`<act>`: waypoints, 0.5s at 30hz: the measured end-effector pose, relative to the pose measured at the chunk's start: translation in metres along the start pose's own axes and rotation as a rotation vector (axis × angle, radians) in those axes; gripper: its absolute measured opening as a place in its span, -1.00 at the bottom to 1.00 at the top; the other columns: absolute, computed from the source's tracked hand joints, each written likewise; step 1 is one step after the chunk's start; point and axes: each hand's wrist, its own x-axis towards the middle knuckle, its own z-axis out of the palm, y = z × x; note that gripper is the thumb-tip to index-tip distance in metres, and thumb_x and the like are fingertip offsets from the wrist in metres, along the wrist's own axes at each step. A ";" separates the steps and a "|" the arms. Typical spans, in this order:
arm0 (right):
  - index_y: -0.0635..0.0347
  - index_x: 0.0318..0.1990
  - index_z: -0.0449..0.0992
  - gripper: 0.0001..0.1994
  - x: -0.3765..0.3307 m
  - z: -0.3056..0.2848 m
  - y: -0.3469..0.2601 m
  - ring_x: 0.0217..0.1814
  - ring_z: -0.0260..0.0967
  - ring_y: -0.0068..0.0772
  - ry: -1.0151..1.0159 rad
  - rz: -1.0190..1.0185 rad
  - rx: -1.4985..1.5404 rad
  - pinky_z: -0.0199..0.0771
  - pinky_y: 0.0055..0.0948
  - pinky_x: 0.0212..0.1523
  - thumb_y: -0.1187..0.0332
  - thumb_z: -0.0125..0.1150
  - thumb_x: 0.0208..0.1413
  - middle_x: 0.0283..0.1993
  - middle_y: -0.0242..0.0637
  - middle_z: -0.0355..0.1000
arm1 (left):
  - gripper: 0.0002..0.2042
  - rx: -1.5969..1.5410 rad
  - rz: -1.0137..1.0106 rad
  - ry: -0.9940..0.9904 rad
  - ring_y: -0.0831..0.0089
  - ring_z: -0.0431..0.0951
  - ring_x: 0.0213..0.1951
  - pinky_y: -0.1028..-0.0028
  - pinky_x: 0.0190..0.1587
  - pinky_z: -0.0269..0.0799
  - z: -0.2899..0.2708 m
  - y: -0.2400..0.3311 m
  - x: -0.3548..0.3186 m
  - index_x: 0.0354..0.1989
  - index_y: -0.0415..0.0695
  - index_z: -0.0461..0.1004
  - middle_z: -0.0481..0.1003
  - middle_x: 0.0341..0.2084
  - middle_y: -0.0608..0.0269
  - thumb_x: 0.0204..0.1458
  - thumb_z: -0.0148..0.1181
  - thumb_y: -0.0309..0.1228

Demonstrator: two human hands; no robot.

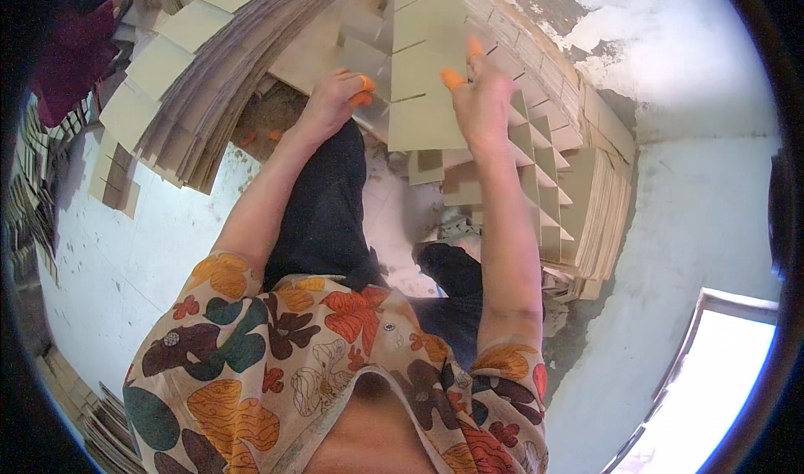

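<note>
A long, pale brown cardboard strip [427,64] with slots cut in from one edge stands in front of me. My right hand [484,105] grips its right side, an orange cover on the thumb and another on a finger. To the left of the strip, my left hand [335,101] is closed, its fingertips also in orange covers. Blurred cardboard pieces [364,59] lie just beyond it; whether its fingers pinch one is hidden. Under my right forearm sits a grid of interlocked cardboard dividers [540,168], partly covered by the arm.
Tall stacked cardboard sheets [226,72] curve along the left. More slotted strips [536,64] are piled at the right, with a further stack [599,214] against the peeling wall [695,189]. A person in a dark red garment [79,55] is at the far left.
</note>
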 end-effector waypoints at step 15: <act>0.32 -0.11 0.42 -0.63 0.009 0.058 0.022 -0.28 0.41 0.10 -0.274 -0.078 -0.111 0.39 -0.19 -0.29 0.47 0.25 -0.15 -0.36 0.10 0.42 | -0.80 0.046 0.001 -0.009 0.17 0.46 -0.35 0.33 -0.29 0.38 0.002 -0.002 0.005 -0.37 -0.18 0.47 0.50 -0.44 0.15 -0.24 0.27 -0.56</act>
